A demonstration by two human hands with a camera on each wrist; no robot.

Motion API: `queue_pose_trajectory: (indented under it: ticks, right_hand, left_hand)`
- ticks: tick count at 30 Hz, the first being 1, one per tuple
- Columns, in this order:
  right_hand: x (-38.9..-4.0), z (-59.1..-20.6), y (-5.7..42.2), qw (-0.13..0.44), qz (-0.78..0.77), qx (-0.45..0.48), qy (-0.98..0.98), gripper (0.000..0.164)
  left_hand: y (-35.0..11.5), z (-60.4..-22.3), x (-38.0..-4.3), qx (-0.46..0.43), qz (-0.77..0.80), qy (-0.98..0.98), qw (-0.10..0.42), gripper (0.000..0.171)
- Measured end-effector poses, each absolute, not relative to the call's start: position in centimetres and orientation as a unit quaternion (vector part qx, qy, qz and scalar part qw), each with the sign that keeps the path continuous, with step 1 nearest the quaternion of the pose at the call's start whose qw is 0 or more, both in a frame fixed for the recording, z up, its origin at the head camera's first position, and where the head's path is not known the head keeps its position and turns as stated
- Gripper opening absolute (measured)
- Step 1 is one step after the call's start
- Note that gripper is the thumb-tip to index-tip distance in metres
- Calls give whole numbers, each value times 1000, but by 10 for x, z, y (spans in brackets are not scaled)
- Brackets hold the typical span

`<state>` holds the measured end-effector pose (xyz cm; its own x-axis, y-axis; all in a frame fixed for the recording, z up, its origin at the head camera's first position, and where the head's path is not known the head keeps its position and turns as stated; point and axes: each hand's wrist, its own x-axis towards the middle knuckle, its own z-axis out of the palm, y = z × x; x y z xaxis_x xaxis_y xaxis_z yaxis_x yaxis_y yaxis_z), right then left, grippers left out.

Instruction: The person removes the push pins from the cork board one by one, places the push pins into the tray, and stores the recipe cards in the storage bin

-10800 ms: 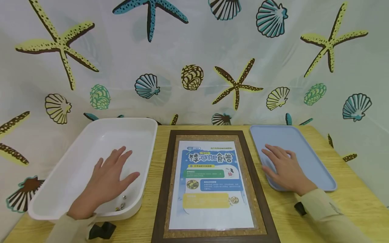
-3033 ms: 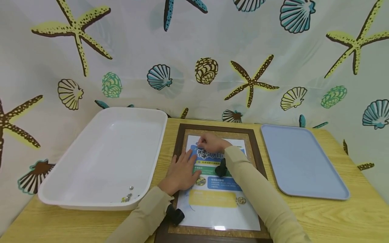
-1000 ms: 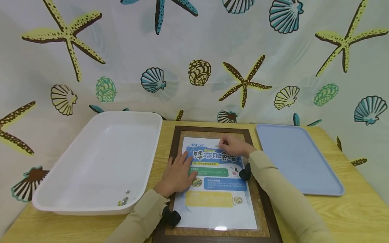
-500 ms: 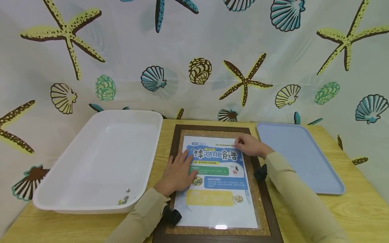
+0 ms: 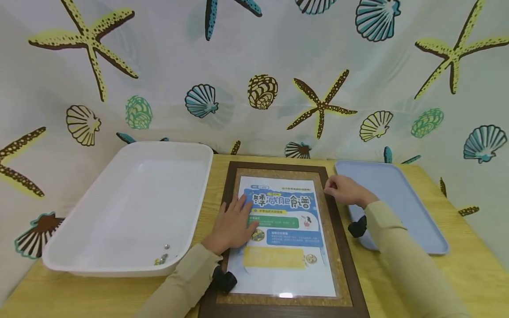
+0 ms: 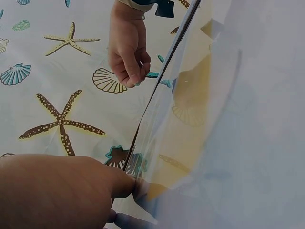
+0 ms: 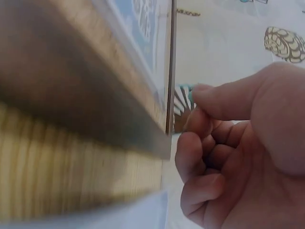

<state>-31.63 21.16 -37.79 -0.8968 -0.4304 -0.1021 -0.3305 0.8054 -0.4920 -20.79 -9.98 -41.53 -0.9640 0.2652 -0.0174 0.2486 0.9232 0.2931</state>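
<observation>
A printed poster (image 5: 286, 280) in glossy clear film lies on a cork board (image 5: 278, 173) with a dark brown frame (image 5: 278, 165). My left hand (image 5: 231, 225) rests on the poster's left edge, fingers spread and straight. Above the frame's upper right side, beside the blue tray (image 5: 413, 221), my right hand (image 5: 347, 190) has thumb and index finger together. A small teal thing (image 7: 191, 95) shows at those fingertips in the right wrist view, and a teal bit shows there in the left wrist view too. Its kind cannot be made out.
To the left stands a deep white basin (image 5: 131, 203), with several small shiny pieces (image 5: 161, 259) near its front right corner. Wooden tabletop (image 5: 99, 296) shows around everything. Behind hangs a curtain (image 5: 230, 57) printed with shells and starfish.
Both hands hovered over the trays at first. The left hand then came onto the poster and stays there. The right hand has moved from the poster's upper left, rightward past its top right corner.
</observation>
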Motion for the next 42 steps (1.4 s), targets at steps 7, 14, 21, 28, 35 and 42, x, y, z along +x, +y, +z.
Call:
queue_pose_trajectory:
  ticks: [7, 14, 21, 28, 35, 42]
  right_hand:
    - [-315, -372, 239, 115, -245, -178, 946, 14]
    - [-308, -364, 265, 118, -252, -143, 950, 15]
    - [-299, -370, 285, 116, -256, -126, 951, 12]
    - [-297, -374, 288, 103, -260, -109, 954, 11]
    - [-296, -380, 289, 106, -257, -96, 956, 11]
    - [-293, -379, 275, 105, -267, -116, 951, 11]
  left_hand:
    - [-104, -412, -213, 128, 136, 982, 28, 61]
    - [-102, -410, -215, 132, 144, 980, 25, 61]
    - [-100, -408, -213, 131, 148, 980, 34, 62]
    - [-104, -410, -209, 126, 155, 979, 33, 61]
    - [-99, -413, -208, 129, 150, 980, 31, 61]
    - [-96, -414, -209, 130, 148, 980, 30, 62]
